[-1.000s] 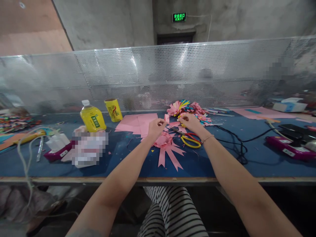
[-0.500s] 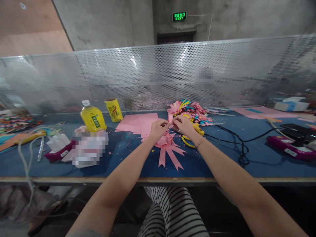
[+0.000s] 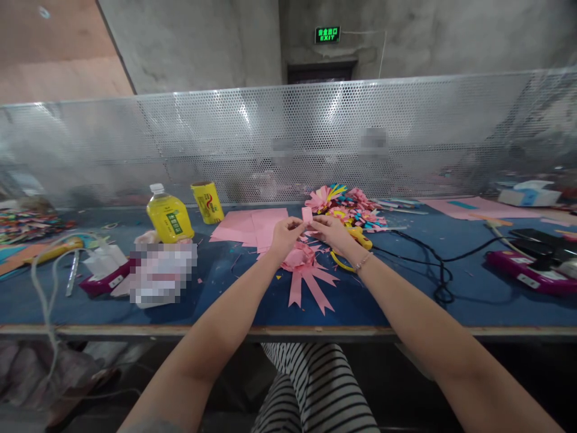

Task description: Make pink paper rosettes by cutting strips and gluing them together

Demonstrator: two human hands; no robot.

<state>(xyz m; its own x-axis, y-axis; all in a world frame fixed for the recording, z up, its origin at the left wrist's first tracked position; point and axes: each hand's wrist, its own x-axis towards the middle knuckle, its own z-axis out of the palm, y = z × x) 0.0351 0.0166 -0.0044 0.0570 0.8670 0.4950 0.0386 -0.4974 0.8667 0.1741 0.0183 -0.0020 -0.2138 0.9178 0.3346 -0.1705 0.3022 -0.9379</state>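
- While both hands are busy just beyond the pink paper rosette [image 3: 298, 257], a small folded pink paper strip [image 3: 307, 214] is at their fingertips, above the rosette's far edge.
- The left hand [image 3: 285, 236] pinches narrowly at the strip's lower left; the right hand [image 3: 331, 233] meets it from the right, its fingers likewise drawn close on the strip.
- The rosette looks well formed, with a gathered centre and notched tails; the strip appears folded but not joined to it. Whether more remains, I cannot tell.
- Right of the rosette are a yellow glue gun [image 3: 360, 237] and a yellow tool handle [image 3: 342, 261].
- Beyond it to the left lie plain pink paper sheets [image 3: 238, 225]; beyond it to the right, heaped paper flowers [image 3: 356, 204].
- Compared with a second ago, the right hand is closer to the left, the glue gun lies free of it, and the rosette is unmoved.
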